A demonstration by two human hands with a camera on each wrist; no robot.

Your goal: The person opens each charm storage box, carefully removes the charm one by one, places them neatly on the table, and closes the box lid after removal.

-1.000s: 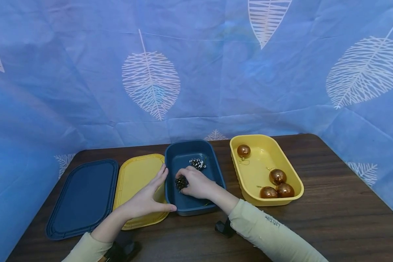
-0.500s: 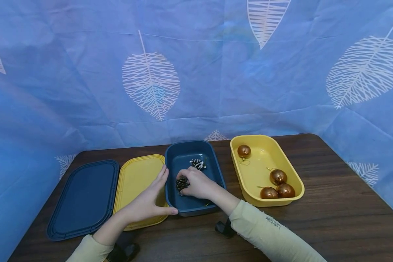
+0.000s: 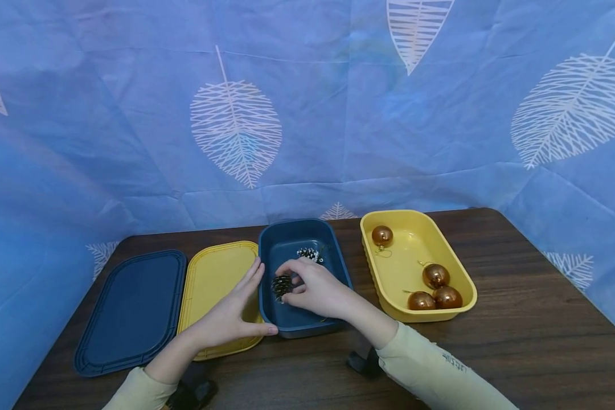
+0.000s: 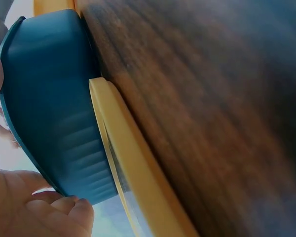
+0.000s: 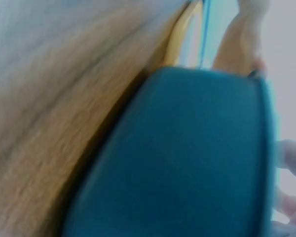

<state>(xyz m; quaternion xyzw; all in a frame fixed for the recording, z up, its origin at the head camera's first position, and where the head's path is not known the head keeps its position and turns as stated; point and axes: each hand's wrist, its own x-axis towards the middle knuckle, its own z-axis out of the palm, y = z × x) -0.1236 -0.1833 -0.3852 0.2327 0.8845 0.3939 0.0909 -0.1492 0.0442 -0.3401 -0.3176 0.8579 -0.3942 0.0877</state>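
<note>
My right hand [image 3: 318, 290] is inside the dark blue box [image 3: 307, 332], its fingers spread loosely around a brown pine cone [image 3: 281, 287]. A gap shows between the palm and the cone; the fingertips are at its edge. Behind the knuckles lies another pine cone [image 3: 307, 253] with white tips, partly hidden. My left hand [image 3: 225, 313] rests against the box's left side, fingers extended along the rim and thumb at the near corner. In the left wrist view, fingertips touch the box's outer wall [image 4: 54, 98]. The right wrist view is blurred and mostly filled by the box [image 5: 172, 158].
A yellow box [image 3: 402, 273] on the right holds several copper-coloured baubles [image 3: 435, 276]. Left of the blue box lie a yellow lid [image 3: 217, 273] and a dark blue lid [image 3: 133, 307] on the brown wooden table [image 3: 533, 319]. A blue leaf-patterned cloth [image 3: 307, 114] hangs behind.
My right hand has drawn back to the right and its fingers have loosened from the brown pine cone, which sits slightly farther left. The left hand has stayed at the box's side.
</note>
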